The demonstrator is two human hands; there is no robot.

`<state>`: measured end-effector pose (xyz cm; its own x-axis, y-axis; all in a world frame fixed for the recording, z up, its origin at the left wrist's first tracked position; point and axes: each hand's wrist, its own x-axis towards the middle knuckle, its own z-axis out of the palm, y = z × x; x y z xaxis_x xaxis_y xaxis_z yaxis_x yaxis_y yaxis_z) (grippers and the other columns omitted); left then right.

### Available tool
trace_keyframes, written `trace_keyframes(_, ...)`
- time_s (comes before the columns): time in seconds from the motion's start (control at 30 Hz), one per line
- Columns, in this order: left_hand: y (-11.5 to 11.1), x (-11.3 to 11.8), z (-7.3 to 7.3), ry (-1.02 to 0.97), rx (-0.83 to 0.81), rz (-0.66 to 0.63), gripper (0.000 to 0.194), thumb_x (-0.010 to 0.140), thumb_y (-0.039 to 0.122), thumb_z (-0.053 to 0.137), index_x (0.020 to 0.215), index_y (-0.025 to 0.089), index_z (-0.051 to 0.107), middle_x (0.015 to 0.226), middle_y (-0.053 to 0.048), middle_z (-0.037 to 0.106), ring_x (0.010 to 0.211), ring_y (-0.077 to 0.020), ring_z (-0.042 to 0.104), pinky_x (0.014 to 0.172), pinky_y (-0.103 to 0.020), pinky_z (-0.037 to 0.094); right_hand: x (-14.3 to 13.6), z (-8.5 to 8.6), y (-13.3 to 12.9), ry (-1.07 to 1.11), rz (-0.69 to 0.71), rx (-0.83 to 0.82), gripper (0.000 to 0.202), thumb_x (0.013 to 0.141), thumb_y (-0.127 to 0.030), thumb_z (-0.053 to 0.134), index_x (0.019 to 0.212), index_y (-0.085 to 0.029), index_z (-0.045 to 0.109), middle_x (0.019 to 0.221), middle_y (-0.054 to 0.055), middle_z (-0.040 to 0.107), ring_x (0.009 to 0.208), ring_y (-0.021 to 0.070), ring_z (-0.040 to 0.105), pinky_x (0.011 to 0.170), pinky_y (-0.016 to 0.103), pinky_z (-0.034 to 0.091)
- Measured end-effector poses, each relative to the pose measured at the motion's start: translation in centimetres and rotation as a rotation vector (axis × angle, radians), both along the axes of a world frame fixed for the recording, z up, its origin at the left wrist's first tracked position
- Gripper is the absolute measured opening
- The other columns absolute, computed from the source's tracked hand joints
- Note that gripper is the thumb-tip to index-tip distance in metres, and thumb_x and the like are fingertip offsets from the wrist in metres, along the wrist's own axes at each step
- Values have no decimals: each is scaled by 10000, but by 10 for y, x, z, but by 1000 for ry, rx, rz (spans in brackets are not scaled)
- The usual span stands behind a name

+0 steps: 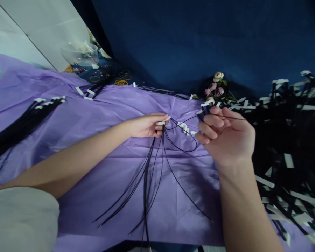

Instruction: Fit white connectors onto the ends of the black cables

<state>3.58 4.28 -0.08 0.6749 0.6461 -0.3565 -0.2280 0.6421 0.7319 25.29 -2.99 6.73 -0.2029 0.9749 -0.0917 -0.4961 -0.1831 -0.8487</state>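
My left hand (152, 125) is closed around one end of a bundle of thin black cords (146, 175), with white bands showing at the fingers. The loose ends fan out downward over the purple sheet (99, 147). One cord loops to the right, toward my right hand (222, 134). The thumb and forefinger of that hand are pinched on a thin black cord (236, 118), whose end sticks out to the right. Several small white pieces (185, 128) lie on the sheet between my hands.
Black cord bundles with white bands (21, 126) lie at the left. A large heap of black cords with white tags (288, 140) fills the right. Artificial flowers (216, 87), yellow rubber bands (120, 83) and a clear bowl (80, 54) sit at the back, near a dark blue cloth (189, 38).
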Motion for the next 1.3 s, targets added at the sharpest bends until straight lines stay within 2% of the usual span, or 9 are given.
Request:
trace_keyframes(0.17, 1, 0, 0, 5, -19, 0, 172, 833, 261, 636, 775, 122, 553, 667, 44, 469, 445, -12, 368, 395, -151, 389, 5, -5, 1, 78, -150, 117, 305, 882, -387, 351, 856, -313, 646, 698, -4, 539, 529, 138, 385, 499, 286, 328)
trace_keyframes(0.27, 1, 1, 0, 11, -29, 6, 171, 832, 258, 633, 763, 132, 542, 664, 47, 461, 443, -19, 367, 392, -160, 390, 3, -4, 2, 171, -238, 102, 285, 897, -388, 382, 861, -303, 652, 709, -19, 559, 518, 120, 387, 483, 267, 313)
trace_keyframes(0.53, -1, 1, 3, 41, -18, 6, 170, 836, 261, 623, 753, 137, 542, 669, 47, 441, 447, -25, 368, 394, -166, 389, 3, -1, 10, 381, -466, 45, 316, 952, -408, 397, 770, -235, 588, 472, -94, 318, 378, 76, 270, 393, 224, 223)
trace_keyframes(0.63, -1, 0, 3, 44, -19, 5, 172, 832, 266, 629, 761, 136, 541, 698, 41, 467, 455, -23, 379, 402, -166, 393, 3, -3, 10, 325, -492, 42, 252, 913, -400, 478, 755, -236, 588, 478, -93, 306, 377, 76, 266, 392, 226, 238)
trace_keyframes(0.73, 0, 0, 2, 42, -23, 0, 181, 830, 276, 634, 765, 139, 534, 712, 40, 482, 457, -20, 382, 409, -166, 394, 3, -5, 10, 288, -486, 3, 195, 866, -399, 543, 753, -250, 600, 597, -62, 485, 482, 93, 441, 508, 269, 412)
trace_keyframes(0.83, 0, 0, 2, 45, -22, -6, 185, 831, 278, 632, 763, 140, 531, 682, 49, 455, 448, -20, 371, 402, -163, 385, 2, -6, 11, 327, -415, 7, 204, 881, -408, 529, 777, -259, 622, 683, -52, 555, 598, 100, 534, 667, 312, 496)
trace_keyframes(0.9, 1, 0, 1, 37, -25, -12, 186, 833, 278, 629, 760, 138, 530, 655, 57, 427, 443, -20, 366, 396, -159, 381, 2, -5, 11, 313, -341, 43, 196, 888, -403, 531, 802, -264, 639, 656, -65, 528, 555, 73, 499, 628, 266, 489)
trace_keyframes(1.07, 0, 1, 1, 5, -9, -10, 158, 837, 253, 619, 774, 133, 538, 689, 47, 462, 442, -14, 351, 397, -155, 384, -6, -9, 7, -86, -194, 94, 104, 761, -335, 700, 818, -249, 685, 587, -79, 473, 458, 47, 392, 434, 189, 343)
trace_keyframes(1.3, -1, 0, 3, 49, 10, -7, 174, 838, 279, 617, 766, 139, 545, 664, 43, 437, 449, -24, 357, 413, -157, 387, -22, -28, 2, -1046, -248, 367, 119, 727, -288, 694, 768, -181, 724, 643, 2, 643, 528, 103, 507, 534, 245, 392)
